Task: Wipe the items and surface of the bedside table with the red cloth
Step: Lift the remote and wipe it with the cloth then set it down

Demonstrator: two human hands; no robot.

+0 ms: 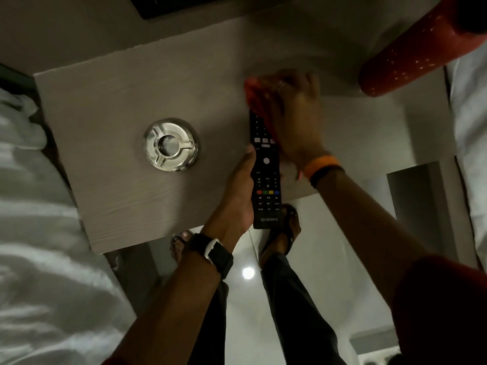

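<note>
Red cloth [257, 97] is bunched under the right hand [295, 114], which presses it onto the upper end of a black remote control [266, 177]; the hand and cloth are motion-blurred, so the exact finger placement on the cloth cannot be told. The left hand [239, 191] grasps the remote along its left edge, thumb laid on the face beside a row of small white keys, the other fingers hidden behind the body. The remote is held over the near edge of the bedside table [118, 143], its lower end projecting past that edge.

Markings on the remote: the word "CROWN" in pale lettering at the lower end, below the left-hand grip. Above that sit a row of four coloured keys, red, green, yellow and blue, and a round white key at mid-body, level with the thumb tip. Number keys just under the cloth are too small to read.

A round polished metal ashtray [170, 144] stands on the tabletop, well to the left of the left hand and apart from it. A red cylindrical lamp shade [411, 56] with small pinpoints of light lies beyond and to the right of the right hand.

The left wrist carries a dark wristwatch [214, 252]; the right wrist carries an orange band [320, 163] and a dark band touching it.
</note>
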